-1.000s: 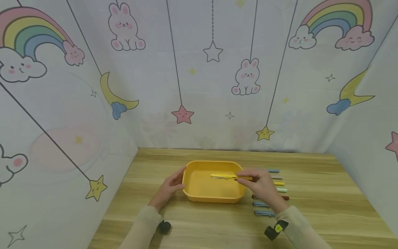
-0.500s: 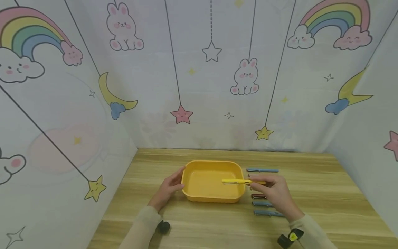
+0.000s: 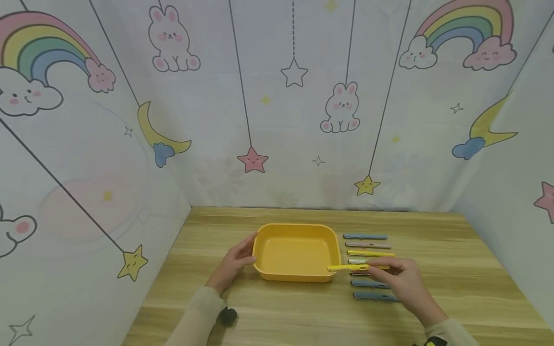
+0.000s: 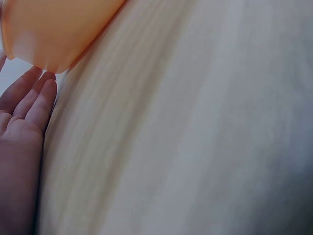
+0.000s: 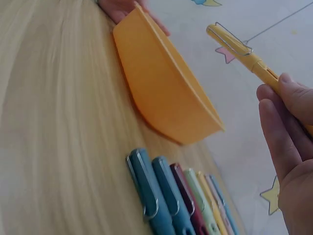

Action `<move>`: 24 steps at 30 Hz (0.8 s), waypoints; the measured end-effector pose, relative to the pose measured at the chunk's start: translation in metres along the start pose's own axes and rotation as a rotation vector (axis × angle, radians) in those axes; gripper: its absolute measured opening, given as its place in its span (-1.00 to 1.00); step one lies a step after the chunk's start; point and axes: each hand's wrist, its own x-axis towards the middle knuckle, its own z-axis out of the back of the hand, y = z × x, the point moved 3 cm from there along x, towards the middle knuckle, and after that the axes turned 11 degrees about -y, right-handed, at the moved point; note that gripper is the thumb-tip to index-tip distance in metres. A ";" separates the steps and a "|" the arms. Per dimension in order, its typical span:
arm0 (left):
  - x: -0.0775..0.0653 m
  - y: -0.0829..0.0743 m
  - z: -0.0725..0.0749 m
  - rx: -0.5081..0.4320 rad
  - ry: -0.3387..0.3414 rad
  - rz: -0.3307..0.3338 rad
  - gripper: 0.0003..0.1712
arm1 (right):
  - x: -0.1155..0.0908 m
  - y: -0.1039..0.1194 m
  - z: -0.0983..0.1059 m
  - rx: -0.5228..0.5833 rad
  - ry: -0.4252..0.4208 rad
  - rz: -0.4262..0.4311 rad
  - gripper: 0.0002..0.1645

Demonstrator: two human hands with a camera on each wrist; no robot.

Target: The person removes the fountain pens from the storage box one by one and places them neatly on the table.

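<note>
In the head view, my right hand (image 3: 400, 281) pinches a yellow pen (image 3: 348, 267) between thumb and fingers. The pen's clip end points left, overlapping the front right corner of an orange-yellow plastic box (image 3: 296, 278). In the right wrist view the held pen (image 5: 239, 49) shows its wire clip, raised above the wooden table. My left hand (image 3: 233, 263) rests against the left end of the box, fingers straight along its outer wall. The left wrist view shows those fingertips (image 4: 46, 90) right at the box's lower edge (image 4: 58, 44). The inside of the box shows no pens.
To the right of the box, several pens lie in a column: a blue pen (image 3: 365, 237) at the back, a second yellow pen (image 3: 372, 253), and a dark blue pen (image 3: 374, 296) at the front. A dark red pen (image 5: 188, 198) lies among them. Printed curtains (image 3: 294, 120) surround the table.
My right hand has drawn the yellow pen from above the box to the right and toward me, over the pen column. My left hand and the box stay put.
</note>
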 end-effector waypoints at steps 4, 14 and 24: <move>-0.001 0.000 0.000 -0.006 -0.002 0.012 -0.17 | -0.012 -0.007 0.012 0.038 0.010 -0.013 -0.78; 0.000 0.001 0.000 -0.006 0.003 -0.003 -0.17 | -0.041 -0.021 0.034 -0.151 -0.022 -0.094 -0.78; 0.001 0.002 0.000 -0.014 0.007 -0.046 -0.17 | -0.063 -0.029 0.051 -0.232 0.035 0.042 -0.80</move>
